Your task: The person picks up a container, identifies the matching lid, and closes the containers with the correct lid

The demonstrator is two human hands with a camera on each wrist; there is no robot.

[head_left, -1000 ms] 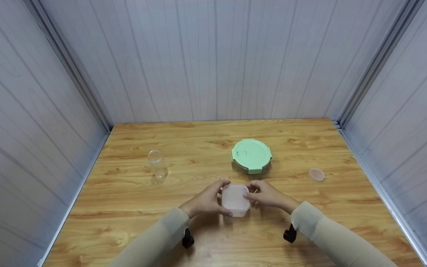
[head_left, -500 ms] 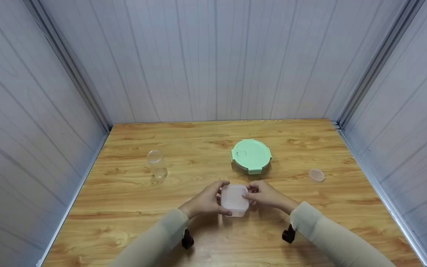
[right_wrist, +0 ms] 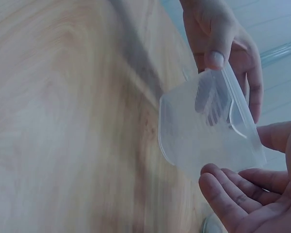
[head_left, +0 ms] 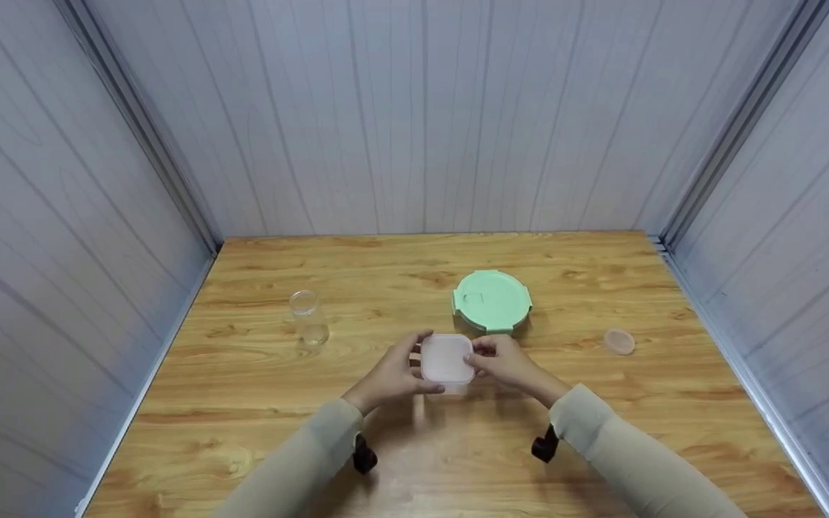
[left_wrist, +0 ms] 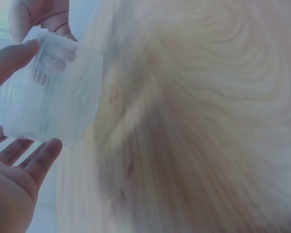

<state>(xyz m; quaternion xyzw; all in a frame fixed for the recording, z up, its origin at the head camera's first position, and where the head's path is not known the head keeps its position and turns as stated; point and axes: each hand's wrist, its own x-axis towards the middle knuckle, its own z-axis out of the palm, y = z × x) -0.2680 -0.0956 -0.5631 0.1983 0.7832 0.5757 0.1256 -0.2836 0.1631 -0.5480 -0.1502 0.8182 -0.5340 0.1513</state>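
Note:
A small translucent plastic food container (head_left: 447,360) with a pale, rounded-square lid is held between both hands above the wooden table. My left hand (head_left: 394,370) grips its left side, thumb near the front edge and fingers spread along the far side. From the right, my right hand (head_left: 504,362) pinches the lid's edge, its thumb lying on top. In the left wrist view, the clear walls of the container (left_wrist: 63,92) show fingers through them. The right wrist view shows the container (right_wrist: 199,126) tilted, with right fingers (right_wrist: 228,194) beneath its edge.
A round container with a green clip lid (head_left: 492,301) stands just beyond the hands. An upright clear glass (head_left: 309,318) is on the left of the wooden table (head_left: 256,446), and a small round translucent lid (head_left: 619,342) lies to the right. Pale panel walls enclose the back and sides.
Both hands have carried the plastic container slightly away from the body and to the left. It has tilted, so less of its front wall shows below the lid.

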